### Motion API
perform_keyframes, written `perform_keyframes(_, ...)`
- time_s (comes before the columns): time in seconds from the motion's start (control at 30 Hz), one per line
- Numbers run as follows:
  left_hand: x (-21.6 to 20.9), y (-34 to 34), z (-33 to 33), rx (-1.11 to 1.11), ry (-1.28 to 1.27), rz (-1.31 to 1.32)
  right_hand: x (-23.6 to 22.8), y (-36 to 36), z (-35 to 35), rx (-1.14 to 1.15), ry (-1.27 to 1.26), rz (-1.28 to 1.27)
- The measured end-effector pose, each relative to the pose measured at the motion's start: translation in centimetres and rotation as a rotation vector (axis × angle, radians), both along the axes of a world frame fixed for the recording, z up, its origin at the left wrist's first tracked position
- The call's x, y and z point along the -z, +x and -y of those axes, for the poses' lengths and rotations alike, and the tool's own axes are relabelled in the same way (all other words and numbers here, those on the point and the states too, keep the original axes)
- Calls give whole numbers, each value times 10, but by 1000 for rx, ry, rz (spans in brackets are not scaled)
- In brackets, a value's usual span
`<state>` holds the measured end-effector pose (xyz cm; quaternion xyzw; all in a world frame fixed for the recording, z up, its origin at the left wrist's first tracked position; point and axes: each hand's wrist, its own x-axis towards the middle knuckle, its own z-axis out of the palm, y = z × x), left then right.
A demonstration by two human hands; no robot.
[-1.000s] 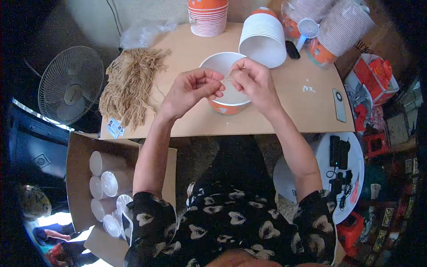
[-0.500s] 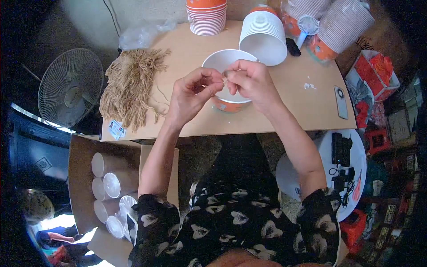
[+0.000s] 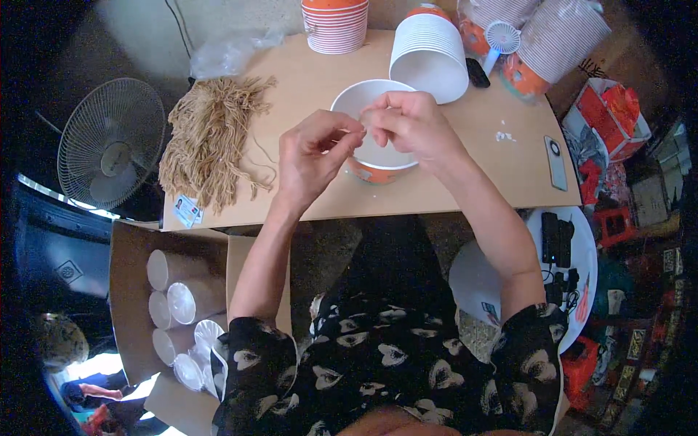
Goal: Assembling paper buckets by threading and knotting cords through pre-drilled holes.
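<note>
My left hand [image 3: 313,152] and my right hand [image 3: 411,129] are raised over a white paper bucket [image 3: 392,154] with an orange patterned outside. Thumb and fingers of each hand are pinched together, the fingertips close to each other above the bucket's mouth. Whatever lies between them is too small to make out. To the left of my left hand lies a thick bundle of tan twisted cords [image 3: 211,142], with a loose strand trailing toward my wrist. Small white scraps [image 3: 503,136] are scattered on the table to the right.
On the table [image 3: 451,192] stand a bucket stack [image 3: 334,29], a tipped stack [image 3: 429,62], wrapped stacks [image 3: 556,43], a handheld fan [image 3: 502,40], a phone [image 3: 555,163] and cards [image 3: 187,211]. Left are a large fan [image 3: 113,149] and a carton [image 3: 131,291] of clear cups.
My right hand has lifted slightly and its fingertips have drawn a little apart from my left hand's. My left hand has hardly moved. The view has shifted slightly.
</note>
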<state>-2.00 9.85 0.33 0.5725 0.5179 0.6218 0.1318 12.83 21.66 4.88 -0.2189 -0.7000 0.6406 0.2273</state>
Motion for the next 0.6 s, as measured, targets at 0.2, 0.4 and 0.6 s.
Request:
perform_keyframes(0.2, -20, -17, 2, 209, -385, 225, -4, 3, 0, 43, 21, -116)
perform_keyframes(0.4, -31, -25, 4, 277, -531, 447, 16, 4, -2, 233, 658, -218)
perform_keyframes(0.6, -21, -29, 0, 254, -524, 520, 24, 10, 39, 443, 1124, -181)
